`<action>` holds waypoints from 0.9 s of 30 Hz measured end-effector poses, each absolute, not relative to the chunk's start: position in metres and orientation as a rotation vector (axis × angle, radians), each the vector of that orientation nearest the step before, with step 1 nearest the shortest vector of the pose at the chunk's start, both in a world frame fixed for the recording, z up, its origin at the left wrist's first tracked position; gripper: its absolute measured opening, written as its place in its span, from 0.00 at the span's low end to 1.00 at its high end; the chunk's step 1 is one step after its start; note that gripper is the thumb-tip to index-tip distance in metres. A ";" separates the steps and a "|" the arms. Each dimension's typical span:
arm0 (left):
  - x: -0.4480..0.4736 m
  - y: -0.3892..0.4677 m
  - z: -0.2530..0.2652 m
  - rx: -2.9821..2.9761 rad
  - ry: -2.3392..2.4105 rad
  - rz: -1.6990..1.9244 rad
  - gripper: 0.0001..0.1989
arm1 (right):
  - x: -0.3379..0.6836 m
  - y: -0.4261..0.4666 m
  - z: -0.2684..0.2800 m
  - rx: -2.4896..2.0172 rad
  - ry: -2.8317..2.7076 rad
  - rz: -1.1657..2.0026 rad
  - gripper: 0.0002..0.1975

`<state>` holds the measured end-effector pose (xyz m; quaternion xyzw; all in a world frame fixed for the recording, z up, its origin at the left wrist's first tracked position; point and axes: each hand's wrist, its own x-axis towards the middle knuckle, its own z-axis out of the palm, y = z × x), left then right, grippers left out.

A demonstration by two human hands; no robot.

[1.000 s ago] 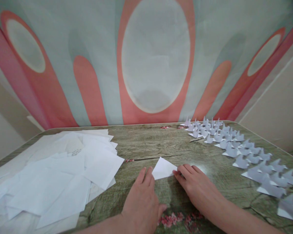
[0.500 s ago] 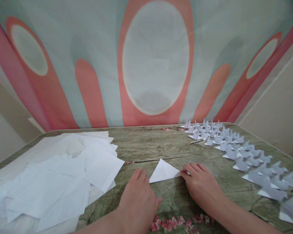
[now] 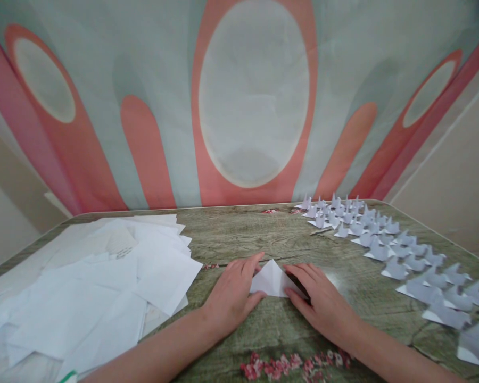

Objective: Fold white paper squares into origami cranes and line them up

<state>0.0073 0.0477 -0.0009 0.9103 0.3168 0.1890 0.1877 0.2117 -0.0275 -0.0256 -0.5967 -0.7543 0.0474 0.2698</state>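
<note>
A white paper folded into a triangle stands slightly raised off the table, with a crease running down its middle from the top point. My left hand has its left corner between the thumb in front and the fingers behind. On the opposite side, my right hand grips the right corner the same way, thumb low and fingers above. Both outer corners are partly hidden by the fingers.
A spread pile of white paper sheets covers the table's left side. Rows of folded paper birds stand along the right. The wood-patterned table meets a patterned backdrop. A bit of green shows at the bottom left.
The paper triangle was flat and now bends upward along its middle crease. My left hand has come up and taken its left corner; my right hand has moved its fingers around the right side.
</note>
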 end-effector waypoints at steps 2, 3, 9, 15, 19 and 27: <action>0.008 0.047 -0.001 2.559 0.865 0.549 0.31 | 0.212 -0.028 -0.025 -1.580 -2.012 0.208 0.14; 0.008 0.047 0.000 2.566 0.848 0.554 0.30 | 0.212 -0.028 -0.023 -1.567 -1.995 0.248 0.13; 0.008 0.049 0.000 2.621 0.723 0.599 0.16 | 0.211 -0.030 -0.018 -1.530 -1.790 0.519 0.11; 0.007 0.052 0.000 2.752 0.519 0.649 0.09 | 0.210 -0.027 -0.028 -1.483 -1.638 0.593 0.10; 0.007 0.053 0.000 2.791 0.518 0.728 0.10 | 0.211 -0.025 -0.033 -1.485 -1.551 0.584 0.07; 0.007 0.046 0.004 2.869 0.480 0.578 0.05 | 0.218 -0.022 -0.030 -1.497 -1.671 0.486 0.07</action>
